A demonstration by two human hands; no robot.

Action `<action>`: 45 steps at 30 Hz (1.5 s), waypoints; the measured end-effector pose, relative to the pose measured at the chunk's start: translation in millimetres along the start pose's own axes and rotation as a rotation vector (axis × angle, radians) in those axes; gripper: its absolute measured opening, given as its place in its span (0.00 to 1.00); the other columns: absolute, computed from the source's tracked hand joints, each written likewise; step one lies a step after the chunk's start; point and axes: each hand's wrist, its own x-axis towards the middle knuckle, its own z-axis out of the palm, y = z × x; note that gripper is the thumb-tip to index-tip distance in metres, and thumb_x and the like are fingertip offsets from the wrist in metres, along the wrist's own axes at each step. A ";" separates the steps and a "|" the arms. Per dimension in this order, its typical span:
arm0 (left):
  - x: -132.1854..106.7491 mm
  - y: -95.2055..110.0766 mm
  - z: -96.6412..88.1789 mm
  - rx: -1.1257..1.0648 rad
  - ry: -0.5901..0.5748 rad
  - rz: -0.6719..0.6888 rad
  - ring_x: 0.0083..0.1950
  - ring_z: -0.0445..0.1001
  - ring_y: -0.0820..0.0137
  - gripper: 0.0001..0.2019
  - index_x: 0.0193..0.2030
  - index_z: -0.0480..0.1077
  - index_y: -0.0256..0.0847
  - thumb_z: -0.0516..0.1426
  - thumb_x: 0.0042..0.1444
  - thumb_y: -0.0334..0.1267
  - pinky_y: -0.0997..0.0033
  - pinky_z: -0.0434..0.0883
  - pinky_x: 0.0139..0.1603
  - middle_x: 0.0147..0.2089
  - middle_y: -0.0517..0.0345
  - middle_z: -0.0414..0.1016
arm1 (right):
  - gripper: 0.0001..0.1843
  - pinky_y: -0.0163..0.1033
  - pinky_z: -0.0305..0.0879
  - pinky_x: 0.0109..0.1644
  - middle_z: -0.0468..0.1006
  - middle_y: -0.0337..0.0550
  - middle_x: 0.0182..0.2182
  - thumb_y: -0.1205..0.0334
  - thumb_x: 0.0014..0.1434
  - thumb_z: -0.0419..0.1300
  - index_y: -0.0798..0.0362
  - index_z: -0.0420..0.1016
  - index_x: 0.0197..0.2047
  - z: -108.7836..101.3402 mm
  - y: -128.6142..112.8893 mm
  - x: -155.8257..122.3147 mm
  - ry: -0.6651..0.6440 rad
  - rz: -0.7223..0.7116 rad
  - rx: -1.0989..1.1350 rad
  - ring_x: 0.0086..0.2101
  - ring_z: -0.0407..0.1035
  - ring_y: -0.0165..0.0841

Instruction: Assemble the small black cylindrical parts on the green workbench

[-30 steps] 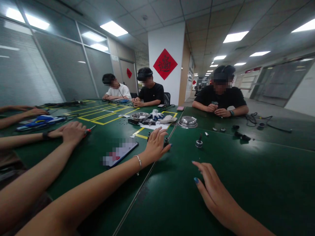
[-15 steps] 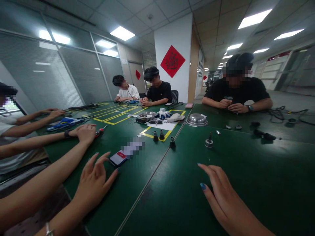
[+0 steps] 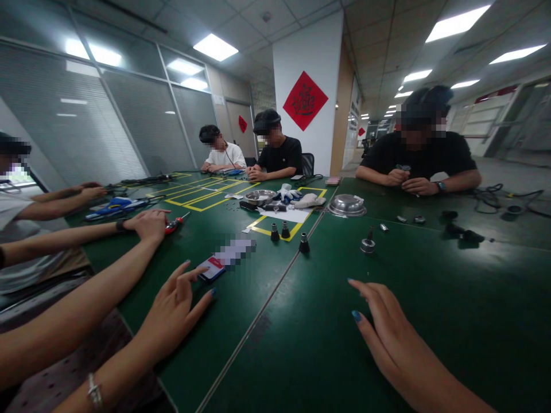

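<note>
Left hand (image 3: 174, 303) is overhanging phone (image 3: 224, 258), spread fingers risking mis-taps; right hand (image 3: 390, 330), fingers together, thumb apart, is sitting right of phone.

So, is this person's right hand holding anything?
No, the right hand is open, with only bare green table showing between its thumb and fingers.
</note>
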 end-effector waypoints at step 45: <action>45.1 16.8 11.5 0.072 0.208 0.293 0.71 0.43 0.52 0.34 0.67 0.41 0.44 0.49 0.58 0.53 0.39 0.40 0.67 0.66 0.48 0.58 | 0.22 0.51 0.66 0.52 0.63 0.52 0.51 0.58 0.65 0.45 0.49 0.55 0.61 -1.1 -3.4 3.0 -0.063 0.024 -0.021 0.51 0.62 0.43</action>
